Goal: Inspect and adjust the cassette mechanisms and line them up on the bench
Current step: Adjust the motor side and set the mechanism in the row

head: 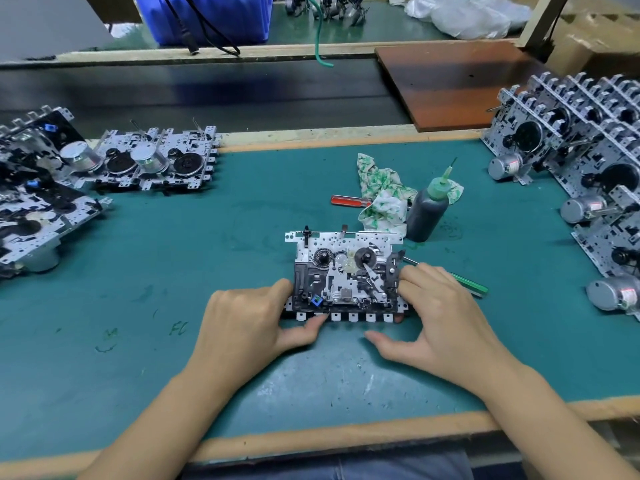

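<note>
A cassette mechanism (pixel 343 271), a silver perforated plate with two black reels and black plastic parts, lies flat at the middle of the green bench (pixel 207 237). My left hand (pixel 252 320) grips its left edge, thumb at the front row of tabs. My right hand (pixel 436 306) grips its right edge, with the thumb stretched out below the front edge. Several mechanisms (pixel 152 161) lie flat at the left. Several more (pixel 588 161) stand in rows at the right, with silver motors facing me.
A dark bottle with a green nozzle (pixel 427 211) stands just behind the mechanism, beside a green-patterned rag (pixel 381 192) and a red-handled screwdriver (pixel 349 201). A green-handled tool (pixel 469 284) lies under my right hand. A brown board (pixel 450 84) lies at the back right.
</note>
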{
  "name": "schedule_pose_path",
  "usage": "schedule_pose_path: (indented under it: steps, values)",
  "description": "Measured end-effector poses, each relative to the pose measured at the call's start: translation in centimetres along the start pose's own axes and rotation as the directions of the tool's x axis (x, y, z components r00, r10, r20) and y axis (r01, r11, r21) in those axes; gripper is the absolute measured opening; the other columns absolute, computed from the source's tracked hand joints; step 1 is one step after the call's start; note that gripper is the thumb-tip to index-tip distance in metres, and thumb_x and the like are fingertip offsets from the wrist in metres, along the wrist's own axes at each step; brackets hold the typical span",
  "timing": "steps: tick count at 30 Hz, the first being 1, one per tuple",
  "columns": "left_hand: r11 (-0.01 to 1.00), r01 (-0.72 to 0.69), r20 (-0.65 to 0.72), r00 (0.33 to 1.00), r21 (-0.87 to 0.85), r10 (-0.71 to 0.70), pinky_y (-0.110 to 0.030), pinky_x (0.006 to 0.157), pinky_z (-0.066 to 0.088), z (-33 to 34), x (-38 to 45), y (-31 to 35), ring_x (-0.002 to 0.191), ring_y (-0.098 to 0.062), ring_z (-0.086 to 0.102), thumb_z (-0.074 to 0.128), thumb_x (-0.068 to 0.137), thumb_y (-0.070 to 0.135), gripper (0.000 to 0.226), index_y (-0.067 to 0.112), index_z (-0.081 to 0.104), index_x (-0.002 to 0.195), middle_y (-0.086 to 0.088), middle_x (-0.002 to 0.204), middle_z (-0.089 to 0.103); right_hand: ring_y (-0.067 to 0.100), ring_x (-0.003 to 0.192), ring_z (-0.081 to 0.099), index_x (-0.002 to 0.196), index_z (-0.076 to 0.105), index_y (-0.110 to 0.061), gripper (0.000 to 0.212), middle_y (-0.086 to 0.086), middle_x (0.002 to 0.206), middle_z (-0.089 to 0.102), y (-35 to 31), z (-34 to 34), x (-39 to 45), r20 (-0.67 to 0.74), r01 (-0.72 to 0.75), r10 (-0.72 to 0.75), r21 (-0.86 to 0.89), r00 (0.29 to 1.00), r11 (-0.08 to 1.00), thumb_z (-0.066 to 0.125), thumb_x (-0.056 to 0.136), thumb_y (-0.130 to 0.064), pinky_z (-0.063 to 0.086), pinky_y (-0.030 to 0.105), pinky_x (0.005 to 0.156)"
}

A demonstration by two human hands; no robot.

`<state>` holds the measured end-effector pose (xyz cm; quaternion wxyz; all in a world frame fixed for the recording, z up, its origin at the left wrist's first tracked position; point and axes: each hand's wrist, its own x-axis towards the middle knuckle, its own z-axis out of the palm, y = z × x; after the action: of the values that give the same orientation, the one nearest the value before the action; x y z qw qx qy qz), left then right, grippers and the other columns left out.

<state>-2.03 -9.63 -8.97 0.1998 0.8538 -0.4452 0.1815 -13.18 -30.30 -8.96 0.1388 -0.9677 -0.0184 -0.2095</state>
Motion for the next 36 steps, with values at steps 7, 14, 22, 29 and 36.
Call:
schedule_pose_path:
  steps: [7,14,22,29,36]
  values:
    - [0.999,0.022,0.018,1.000,-0.025,-0.021,-0.025,0.032,0.032,-0.4,0.0,0.5,0.031,-0.020,0.042,0.053,0.066,0.074,0.063,0.015,0.039,0.054,0.003,0.037,0.037,0.016,0.060,0.037,0.059,0.043,-0.016,0.044,-0.005,0.064,0.037,-0.4,0.2,0.0,-0.049,-0.016,0.011,-0.092,0.999,0.996,0.050,0.079,-0.054,0.024,0.026,0.061]
    - [0.989,0.140,-0.024,0.990,-0.044,-0.141,-0.028,0.032,0.036,-0.1,0.1,1.1,0.029,-0.024,0.042,0.053,0.063,0.074,0.062,0.016,0.037,0.049,0.000,0.032,0.037,0.017,0.060,0.038,0.059,0.045,-0.014,0.048,-0.001,0.064,0.044,-0.1,-0.2,-0.2,0.007,-0.002,0.002,-0.029,1.000,1.000,0.055,0.074,-0.059,0.027,0.027,0.061]
    - [0.983,0.127,0.100,0.988,-0.136,-0.114,-0.033,0.034,0.040,-0.4,0.0,0.6,0.032,-0.023,0.041,0.051,0.053,0.085,0.075,0.011,0.038,0.051,0.002,0.034,0.040,0.020,0.059,0.043,0.060,0.048,-0.012,0.048,0.000,0.063,0.046,0.0,0.1,-0.3,-0.063,0.008,-0.016,-0.135,0.998,0.991,0.049,0.080,-0.056,0.029,0.029,0.062]
    - [0.988,-0.007,0.074,0.997,-0.151,0.019,-0.027,0.031,0.037,-0.1,-0.3,0.6,0.029,-0.018,0.041,0.055,0.060,0.078,0.068,0.014,0.038,0.048,0.003,0.033,0.037,0.015,0.059,0.036,0.059,0.049,-0.013,0.057,-0.003,0.063,0.047,-0.2,-0.1,-0.3,-0.083,-0.056,0.042,-0.175,0.996,0.983,0.049,0.072,-0.068,0.025,0.025,0.061]
    - [0.994,0.068,0.009,0.998,-0.090,-0.067,-0.026,0.031,0.034,-0.1,-0.1,0.7,0.028,-0.023,0.037,0.048,0.063,0.081,0.069,0.015,0.035,0.048,-0.001,0.032,0.034,0.018,0.057,0.043,0.062,0.049,-0.011,0.049,0.000,0.064,0.048,0.2,-0.4,-0.2,-0.052,0.059,-0.068,-0.158,0.996,0.986,0.049,0.079,-0.056,0.027,0.026,0.061]
